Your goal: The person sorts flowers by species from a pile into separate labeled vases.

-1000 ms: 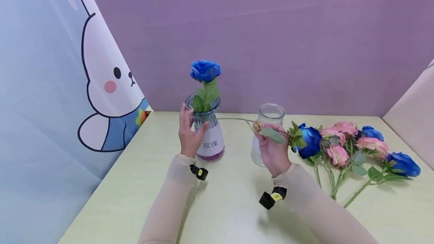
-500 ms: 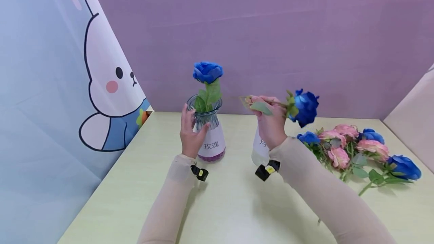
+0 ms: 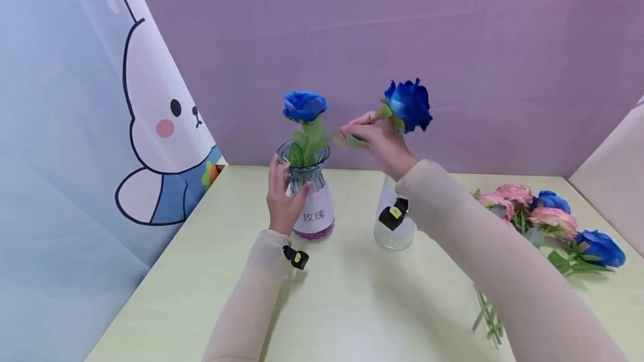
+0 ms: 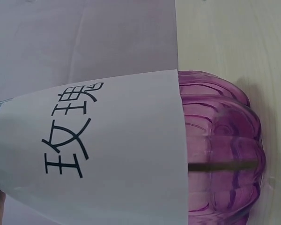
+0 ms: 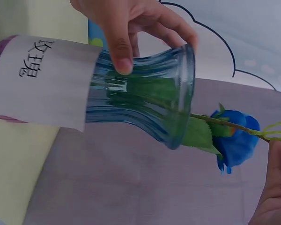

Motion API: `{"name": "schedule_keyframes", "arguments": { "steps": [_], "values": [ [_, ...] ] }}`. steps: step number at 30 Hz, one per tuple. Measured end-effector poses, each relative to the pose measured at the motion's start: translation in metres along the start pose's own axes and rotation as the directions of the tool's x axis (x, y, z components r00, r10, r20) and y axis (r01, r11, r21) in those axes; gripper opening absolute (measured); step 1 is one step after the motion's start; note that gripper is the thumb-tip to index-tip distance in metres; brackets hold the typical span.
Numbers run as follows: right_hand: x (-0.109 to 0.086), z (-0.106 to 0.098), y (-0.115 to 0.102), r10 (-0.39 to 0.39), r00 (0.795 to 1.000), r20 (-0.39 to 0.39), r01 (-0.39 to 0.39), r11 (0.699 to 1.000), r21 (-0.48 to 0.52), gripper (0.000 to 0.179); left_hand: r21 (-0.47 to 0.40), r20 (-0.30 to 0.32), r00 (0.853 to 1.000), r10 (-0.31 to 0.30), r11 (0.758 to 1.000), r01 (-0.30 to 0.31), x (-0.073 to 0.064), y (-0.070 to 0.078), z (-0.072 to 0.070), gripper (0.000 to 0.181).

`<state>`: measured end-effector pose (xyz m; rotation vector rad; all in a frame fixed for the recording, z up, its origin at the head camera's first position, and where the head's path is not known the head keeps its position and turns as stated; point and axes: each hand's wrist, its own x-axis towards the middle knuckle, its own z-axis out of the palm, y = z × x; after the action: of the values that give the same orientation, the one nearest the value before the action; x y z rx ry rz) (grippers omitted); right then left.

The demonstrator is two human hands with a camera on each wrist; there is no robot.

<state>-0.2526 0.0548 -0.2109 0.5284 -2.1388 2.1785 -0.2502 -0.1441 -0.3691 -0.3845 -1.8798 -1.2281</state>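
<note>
My left hand (image 3: 284, 197) holds the neck of a glass vase (image 3: 313, 183), thumb on the near side and fingers round the far left. The vase is bluish above and purple at its base (image 4: 225, 126), with a white paper label (image 4: 126, 140) bearing black characters. One blue rose (image 3: 304, 106) stands upright in it. My right hand (image 3: 379, 137), raised to the right of the vase's mouth, pinches the stem of a second blue rose (image 3: 410, 105). In the right wrist view this stem (image 5: 243, 126) reaches from the fingers to the vase's rim; whether its tip is inside is unclear.
Behind my right forearm stands a second, clear vase (image 3: 394, 236), partly hidden. Pink flowers (image 3: 553, 221) and more blue roses (image 3: 600, 248) lie on the table at the right, some covered by the sleeve. A purple backdrop (image 3: 402, 27) rises behind the table.
My right hand has carried the blue rose up and leftward from beside the clear vase, turning its stem toward the labelled vase's mouth. My left hand has stayed at the vase.
</note>
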Motion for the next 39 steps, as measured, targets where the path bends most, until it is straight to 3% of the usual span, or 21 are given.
{"name": "schedule_keyframes", "arguments": {
  "steps": [5,10,16,21,28,31,34,39],
  "values": [
    [0.006,0.002,-0.016,-0.045,0.997,-0.061,0.039,0.994,-0.098,0.015,-0.011,-0.014,1.000,-0.014,1.000,0.014,-0.003,0.000,-0.001,0.050],
    [0.009,-0.002,-0.024,0.007,0.993,-0.114,-0.028,0.984,-0.177,0.017,-0.005,-0.023,1.000,0.005,1.000,-0.005,-0.005,0.000,-0.001,0.050],
    [0.013,0.003,-0.023,0.074,0.995,-0.067,-0.087,0.970,-0.226,0.016,-0.005,-0.024,0.999,0.031,1.000,-0.031,-0.004,0.000,-0.001,0.051],
    [0.019,0.014,-0.013,0.130,0.991,-0.005,-0.125,0.939,-0.322,0.015,-0.002,-0.028,0.998,0.047,0.999,-0.047,-0.003,0.000,-0.002,0.051],
    [0.024,0.037,0.006,0.275,0.958,0.079,-0.214,0.874,-0.437,0.020,-0.001,-0.020,0.999,0.034,0.999,-0.034,-0.003,0.002,-0.003,0.049],
    [0.024,0.046,0.011,0.315,0.945,0.087,-0.254,0.876,-0.411,0.022,0.004,-0.021,0.999,0.027,1.000,-0.026,-0.003,0.003,-0.004,0.049],
    [0.025,0.052,0.015,0.322,0.945,0.062,-0.279,0.889,-0.363,0.024,0.003,-0.025,0.999,0.028,1.000,-0.028,-0.004,0.004,-0.004,0.049],
    [0.027,0.057,0.023,0.221,0.975,-0.009,-0.212,0.921,-0.327,0.020,-0.005,-0.021,0.999,0.028,1.000,-0.028,-0.004,0.006,-0.004,0.047]
  ]
}}
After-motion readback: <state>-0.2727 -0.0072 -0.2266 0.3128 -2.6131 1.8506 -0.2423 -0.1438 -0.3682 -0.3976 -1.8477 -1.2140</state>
